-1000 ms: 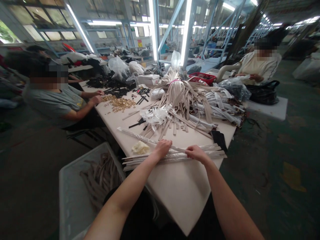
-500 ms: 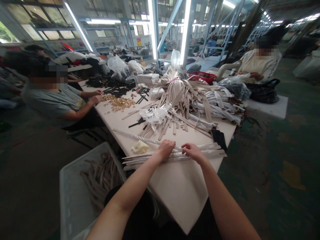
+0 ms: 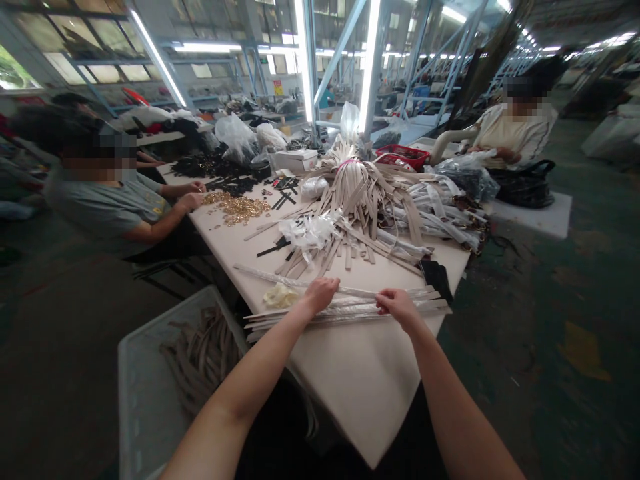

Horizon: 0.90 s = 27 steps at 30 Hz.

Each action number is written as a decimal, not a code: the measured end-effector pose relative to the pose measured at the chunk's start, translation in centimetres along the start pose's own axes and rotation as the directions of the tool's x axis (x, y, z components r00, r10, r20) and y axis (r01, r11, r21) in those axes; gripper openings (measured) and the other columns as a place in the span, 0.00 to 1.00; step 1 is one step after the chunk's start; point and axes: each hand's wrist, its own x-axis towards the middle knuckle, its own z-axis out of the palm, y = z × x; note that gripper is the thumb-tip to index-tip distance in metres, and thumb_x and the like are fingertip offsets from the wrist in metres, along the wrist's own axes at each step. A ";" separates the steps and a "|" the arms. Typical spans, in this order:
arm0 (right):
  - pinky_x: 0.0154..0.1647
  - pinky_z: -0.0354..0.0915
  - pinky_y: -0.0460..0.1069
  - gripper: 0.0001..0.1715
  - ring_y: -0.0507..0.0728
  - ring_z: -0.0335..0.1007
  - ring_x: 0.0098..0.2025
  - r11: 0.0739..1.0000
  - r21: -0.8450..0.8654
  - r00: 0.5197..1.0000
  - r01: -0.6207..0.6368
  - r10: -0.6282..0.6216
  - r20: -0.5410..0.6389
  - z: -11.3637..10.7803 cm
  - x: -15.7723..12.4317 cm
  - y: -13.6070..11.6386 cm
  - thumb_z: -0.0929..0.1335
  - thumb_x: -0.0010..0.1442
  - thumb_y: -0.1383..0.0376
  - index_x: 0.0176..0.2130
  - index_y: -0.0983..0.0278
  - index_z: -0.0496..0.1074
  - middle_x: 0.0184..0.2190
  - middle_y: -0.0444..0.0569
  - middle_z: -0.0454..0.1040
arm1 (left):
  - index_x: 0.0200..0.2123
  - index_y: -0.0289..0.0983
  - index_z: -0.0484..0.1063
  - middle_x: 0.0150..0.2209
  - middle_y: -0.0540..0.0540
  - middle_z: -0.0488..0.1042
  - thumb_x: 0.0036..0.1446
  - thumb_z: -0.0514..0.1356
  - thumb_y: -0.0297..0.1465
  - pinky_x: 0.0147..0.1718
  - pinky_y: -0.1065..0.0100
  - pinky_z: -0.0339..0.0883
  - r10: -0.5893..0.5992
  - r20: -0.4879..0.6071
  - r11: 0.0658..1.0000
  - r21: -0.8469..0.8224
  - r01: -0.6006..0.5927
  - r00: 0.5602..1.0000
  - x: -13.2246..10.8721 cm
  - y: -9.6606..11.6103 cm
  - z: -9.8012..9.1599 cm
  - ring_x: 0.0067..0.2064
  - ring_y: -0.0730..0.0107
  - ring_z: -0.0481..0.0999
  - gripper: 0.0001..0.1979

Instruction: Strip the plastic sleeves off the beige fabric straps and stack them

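A long grey-beige strap wrapped in clear plastic runs between my two hands, its far end reaching left across the table. My left hand is closed around it near the middle. Further right, my right hand pinches the same strap between thumb and fingers. Just below lie several similar wrapped straps, side by side and partly hidden by my left forearm. A crumpled pale yellow piece rests left of my left hand.
A big bundle of beige straps covers the table's middle, with crumpled plastic before it. Gold metal pieces lie near a co-worker at left. A bin of straps stands below left. Another person sits at right.
My hands have moved apart: the left slightly left, the right slightly right. My right fingers have closed on the strap, and its left end has shifted a little right.
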 end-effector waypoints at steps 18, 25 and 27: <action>0.30 0.68 0.49 0.08 0.57 0.74 0.26 0.690 -0.688 0.974 -0.225 0.184 -0.134 -15.1 1.3 -1.1 0.72 0.50 0.66 0.32 0.68 0.80 0.27 0.57 0.79 | 0.49 0.37 0.73 0.45 0.36 0.76 0.53 0.54 0.24 0.53 0.57 0.60 -0.389 0.146 0.921 0.090 0.380 0.910 -16.7 -10.5 -5.1 0.50 0.52 0.74 0.19; 0.45 0.65 0.50 0.17 0.63 0.76 0.44 0.419 -0.902 0.958 -0.101 -0.205 -0.202 -8.5 4.8 -5.0 0.70 0.56 0.60 0.43 0.67 0.79 0.42 0.62 0.79 | 0.57 0.40 0.67 0.58 0.38 0.69 0.51 0.55 0.24 0.62 0.54 0.51 -0.341 -0.084 0.937 -0.110 0.332 0.936 -16.1 -2.0 -4.2 0.61 0.53 0.64 0.28; 0.45 0.64 0.49 0.17 0.62 0.75 0.43 0.520 -0.853 0.976 -0.035 -0.168 -0.143 -3.2 7.0 -6.3 0.66 0.62 0.57 0.41 0.66 0.78 0.39 0.59 0.80 | 0.53 0.40 0.70 0.54 0.39 0.71 0.55 0.55 0.25 0.60 0.55 0.55 -0.290 -0.107 0.941 -0.212 0.263 0.951 -14.0 1.4 -3.1 0.58 0.55 0.67 0.21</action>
